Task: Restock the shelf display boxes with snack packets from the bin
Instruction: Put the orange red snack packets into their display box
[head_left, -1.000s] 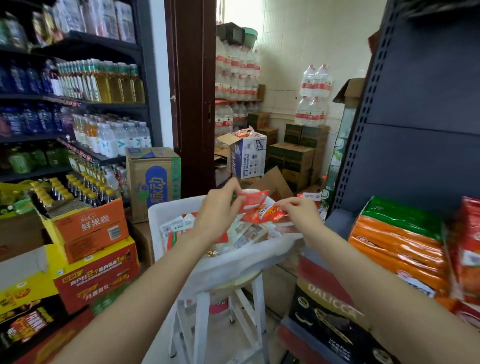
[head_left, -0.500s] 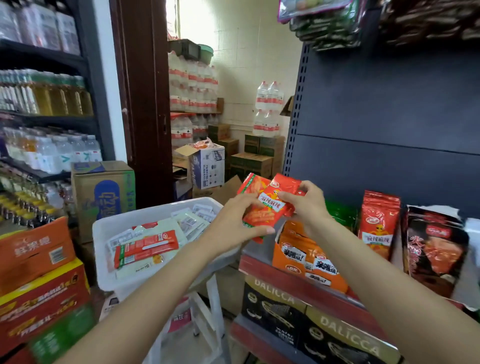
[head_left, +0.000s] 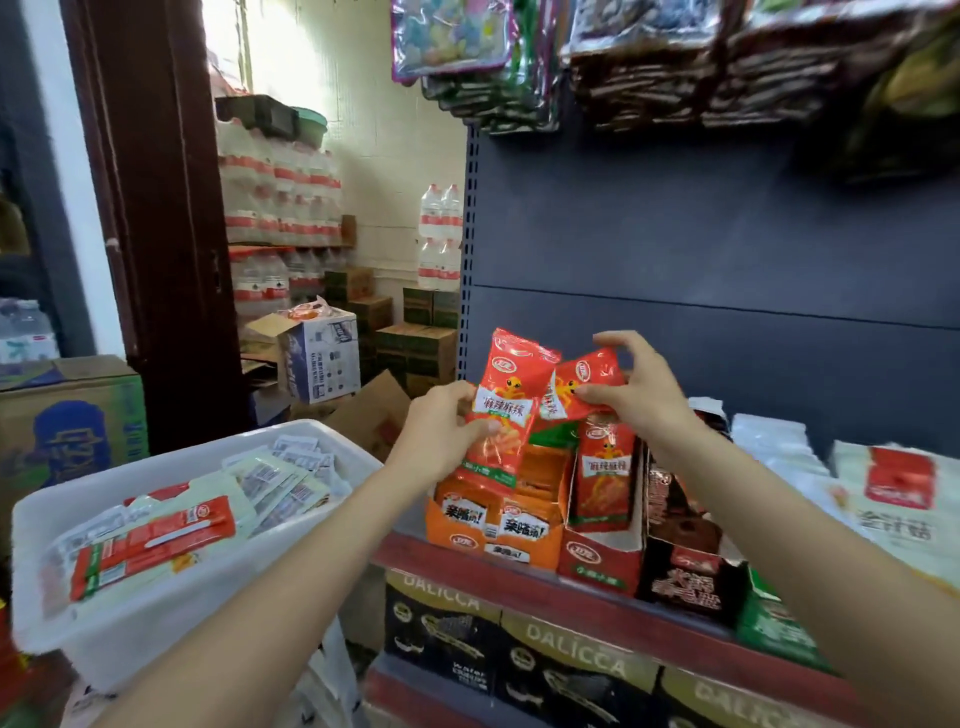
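Observation:
My left hand (head_left: 441, 434) grips an upright red snack packet (head_left: 506, 410) by its left edge. My right hand (head_left: 636, 392) pinches a second, smaller red packet (head_left: 582, 382) just to its right. Both packets hang above the shelf's display boxes: an orange box (head_left: 493, 525) and a red box (head_left: 602, 566) with matching red packets standing in it. The white bin (head_left: 130, 618) sits at lower left, holding several flat packets in red and pale wrappers.
A dark brown display box (head_left: 685, 571) and white bags (head_left: 893, 499) stand further right on the shelf. DALICCA cartons (head_left: 524, 644) fill the shelf below. Hanging snack bags (head_left: 649, 62) crowd overhead. Cardboard boxes (head_left: 67, 415) and water bottles (head_left: 280, 197) lie behind the bin.
Both hands have carried the red packets from over the bin rightward and up to the shelf. The two packets, held together before, are now spread apart, one in each hand.

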